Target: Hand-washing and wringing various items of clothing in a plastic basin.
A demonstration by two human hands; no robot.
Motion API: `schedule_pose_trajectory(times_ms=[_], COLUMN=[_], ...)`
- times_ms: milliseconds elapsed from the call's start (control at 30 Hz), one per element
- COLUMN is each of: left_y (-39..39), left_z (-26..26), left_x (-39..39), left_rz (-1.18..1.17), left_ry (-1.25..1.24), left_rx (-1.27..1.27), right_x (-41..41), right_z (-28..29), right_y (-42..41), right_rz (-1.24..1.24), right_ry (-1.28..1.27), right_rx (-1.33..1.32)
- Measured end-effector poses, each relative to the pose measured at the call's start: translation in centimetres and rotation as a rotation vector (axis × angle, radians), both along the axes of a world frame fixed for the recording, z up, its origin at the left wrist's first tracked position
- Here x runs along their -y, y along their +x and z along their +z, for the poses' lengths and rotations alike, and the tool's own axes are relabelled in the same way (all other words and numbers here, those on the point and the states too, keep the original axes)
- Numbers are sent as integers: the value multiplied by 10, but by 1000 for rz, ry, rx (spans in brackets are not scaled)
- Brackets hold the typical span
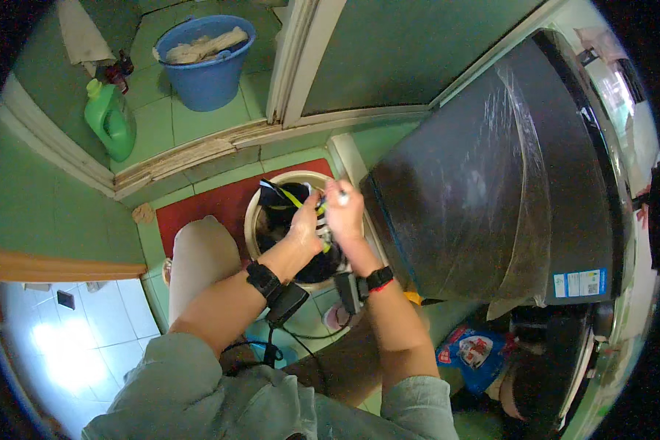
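Both my hands are close together over a round beige basin (249, 220) that holds dark cloth (278, 220). My left hand (306, 225) grips a dark fabric piece with yellow-green and white stripes (290, 196). Beside it on the right, my right hand (345, 212) is closed on part of the same striped fabric, with a small white thing showing at its fingers, too blurred to name. Each wrist wears a black strap with a black box and a cable.
The basin stands on a red mat (198, 220). A large dark appliance (473, 192) under plastic film rises at the right. Beyond a worn door sill (187, 157) stand a blue bucket (203, 82) with cloth and a green detergent bottle (110, 124). A blue bag (473, 357) lies lower right.
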State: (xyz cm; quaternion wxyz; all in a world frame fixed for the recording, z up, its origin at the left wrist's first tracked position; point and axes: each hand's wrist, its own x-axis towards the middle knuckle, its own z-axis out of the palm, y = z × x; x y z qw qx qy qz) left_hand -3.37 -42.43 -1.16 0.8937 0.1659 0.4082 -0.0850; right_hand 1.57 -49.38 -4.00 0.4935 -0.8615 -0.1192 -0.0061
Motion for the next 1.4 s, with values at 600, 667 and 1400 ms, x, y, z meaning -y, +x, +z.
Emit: schedule_pose_trajectory(times_ms=[600, 667, 1400], left_y=[16, 4, 6], left_z=[-73, -78, -28], left_x=[-25, -27, -16], left_rz=[256, 138, -28], left_ry=[102, 330, 4], left_rx=[18, 398, 152], right_x=[-9, -14, -5], right_z=[15, 39, 2], right_y=[-16, -28, 7], right_rz=[220, 304, -169], right_ry=[5, 7, 32], right_rx=[262, 299, 66])
